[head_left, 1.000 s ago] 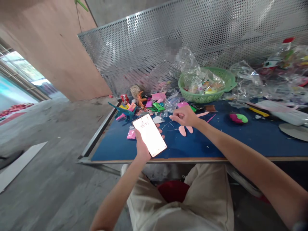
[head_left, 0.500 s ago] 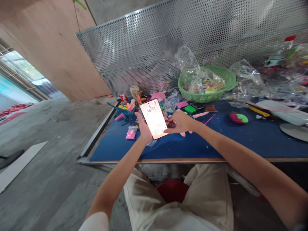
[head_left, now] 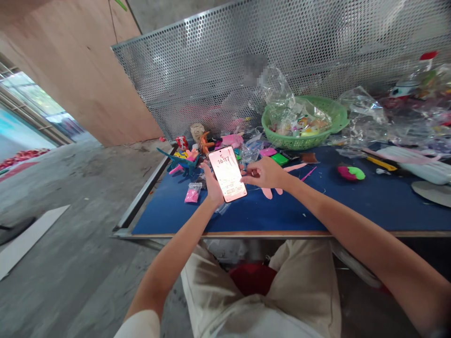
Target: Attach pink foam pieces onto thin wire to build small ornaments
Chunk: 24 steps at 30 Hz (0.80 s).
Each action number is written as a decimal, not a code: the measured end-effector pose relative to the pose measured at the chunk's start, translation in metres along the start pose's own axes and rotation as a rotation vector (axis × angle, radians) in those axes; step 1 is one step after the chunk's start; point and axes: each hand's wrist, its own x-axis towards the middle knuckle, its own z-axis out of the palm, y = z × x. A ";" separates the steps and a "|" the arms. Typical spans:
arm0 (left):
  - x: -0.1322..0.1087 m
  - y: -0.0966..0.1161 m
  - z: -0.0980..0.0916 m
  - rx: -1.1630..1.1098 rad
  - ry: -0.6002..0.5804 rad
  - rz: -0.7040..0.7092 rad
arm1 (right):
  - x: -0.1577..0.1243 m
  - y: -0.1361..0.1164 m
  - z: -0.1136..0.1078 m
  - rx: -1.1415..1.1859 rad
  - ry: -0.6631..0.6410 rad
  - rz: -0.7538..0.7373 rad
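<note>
My left hand [head_left: 212, 187] is wrapped around the left edge of a smartphone [head_left: 229, 173], held tilted above the table. Its bright screen reads 16:17, with lines of small text lower down. My right hand [head_left: 264, 174] is at the phone's right edge, thumb stretched out to the lower screen. Whether the thumb touches the glass I cannot tell. The other right fingers are loosely bent and apart from the thumb, with nothing seen between them. Below this hand lie pink flat pieces [head_left: 268, 193]. A small bag of pink clay [head_left: 192, 193] lies left of the phone.
On the blue tabletop [head_left: 169, 216] stand a blue figure [head_left: 183, 164], an orange figure [head_left: 205, 142] and a green basket [head_left: 303, 141] holding plastic packets. A magenta-and-green lump [head_left: 350, 172] and a yellow-handled cutter [head_left: 381, 163] lie to the right. A perforated metal panel [head_left: 211, 70] rises behind.
My right thumb has moved slightly up along the screen's right side. More lines of text now show on the lower screen. The left hand still holds the phone in nearly the same place.
</note>
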 end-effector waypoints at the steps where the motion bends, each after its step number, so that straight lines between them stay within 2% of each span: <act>1: 0.000 0.000 0.001 -0.006 -0.006 -0.005 | 0.000 -0.001 0.000 -0.032 -0.075 -0.004; 3: -0.001 0.000 0.002 -0.006 -0.013 -0.015 | 0.001 -0.002 0.002 -0.096 -0.176 -0.008; 4: -0.001 0.000 0.003 -0.004 -0.008 -0.010 | 0.001 -0.003 0.002 -0.121 -0.177 0.004; 10: -0.001 0.001 0.002 0.039 -0.003 0.003 | 0.001 -0.003 0.002 -0.086 0.160 0.144; 24: -0.006 0.000 -0.003 0.033 -0.011 -0.024 | 0.001 0.002 0.002 -0.132 0.213 0.105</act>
